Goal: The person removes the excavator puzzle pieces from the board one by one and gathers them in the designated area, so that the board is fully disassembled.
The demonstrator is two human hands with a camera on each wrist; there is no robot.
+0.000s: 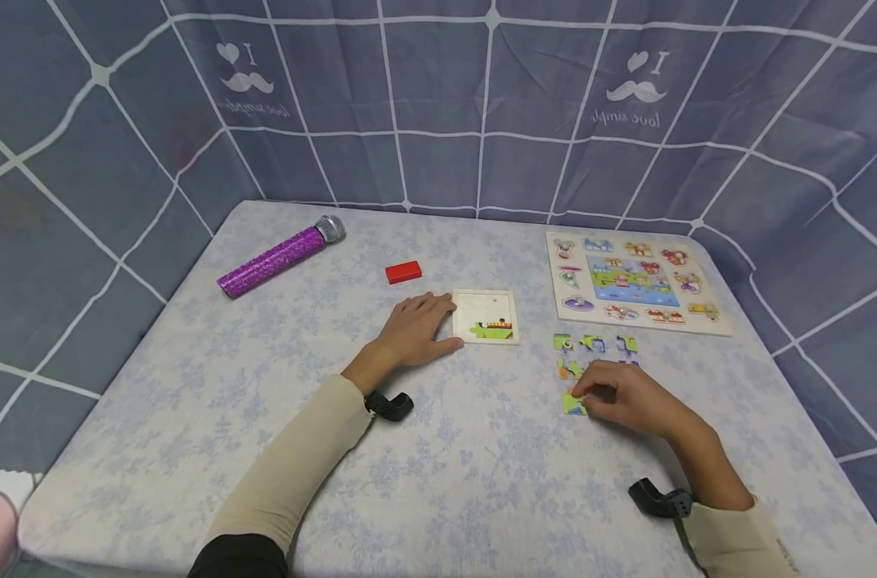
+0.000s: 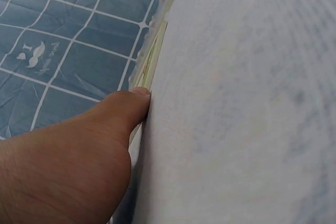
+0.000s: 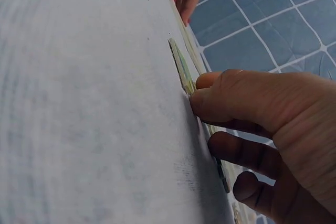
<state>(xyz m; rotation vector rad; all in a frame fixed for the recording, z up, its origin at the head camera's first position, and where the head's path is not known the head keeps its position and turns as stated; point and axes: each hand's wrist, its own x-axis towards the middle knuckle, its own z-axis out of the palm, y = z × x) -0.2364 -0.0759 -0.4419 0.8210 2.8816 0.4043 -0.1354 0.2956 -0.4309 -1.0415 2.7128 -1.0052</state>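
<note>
In the head view, a small square wooden puzzle tray (image 1: 483, 303) lies mid-table with a green-and-red piece (image 1: 493, 330) in its lower part. My left hand (image 1: 415, 331) rests flat along its left side, the thumb by the lower left corner; in the left wrist view the thumb (image 2: 137, 98) touches the tray's edge. To the right, my right hand (image 1: 629, 397) pinches a green-and-blue puzzle piece (image 1: 572, 405) between thumb and index finger. The right wrist view shows this piece (image 3: 180, 66) edge-on, tilted close to the cloth. Several loose puzzle pieces (image 1: 593, 343) lie just beyond, partly hidden by that hand.
A larger wooden picture board (image 1: 564, 301) lies at the back right. Beyond the tray is a red block (image 1: 403, 272). At the back left lies a purple glitter microphone (image 1: 279, 258). A blue checked curtain (image 1: 438, 96) hangs behind the table.
</note>
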